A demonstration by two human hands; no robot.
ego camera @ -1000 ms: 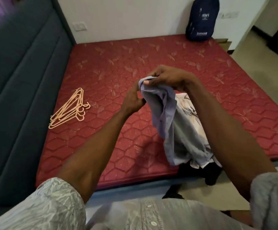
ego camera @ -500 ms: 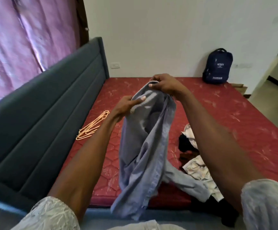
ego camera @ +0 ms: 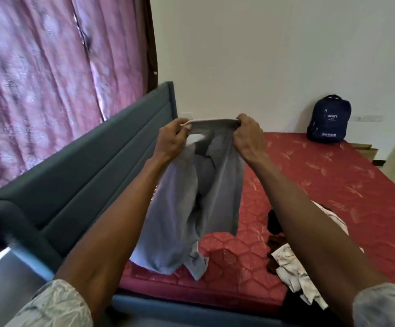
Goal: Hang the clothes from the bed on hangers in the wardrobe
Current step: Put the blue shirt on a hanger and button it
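My sleeves and forearms fill the bottom of the view, reaching up and forward. Beyond them, my left hand (ego camera: 171, 138) and right hand (ego camera: 247, 135) each pinch one end of the top edge of a grey-blue shirt (ego camera: 191, 204), fingers curled over the cloth, the edge pulled taut and level between them.

The shirt hangs in the air above the near part of the bed (ego camera: 333, 180), its long axis running straight down from my hands; the top edge points up, and the loose lower end, with a cuff or corner trailing, reaches down close to the mattress. Whether it touches I cannot tell.

What could go wrong, as I judge it: the body is bunched and folded in on itself, so a hanger could catch in a fold instead of the neck. No hanger shows from here, so I must free a hand to fetch one, and a one-hand grip on a thin edge could let the shirt slip.

Further right on the bed lies a heap of other clothes (ego camera: 293, 267). At the far wall stands a backpack (ego camera: 329, 121).
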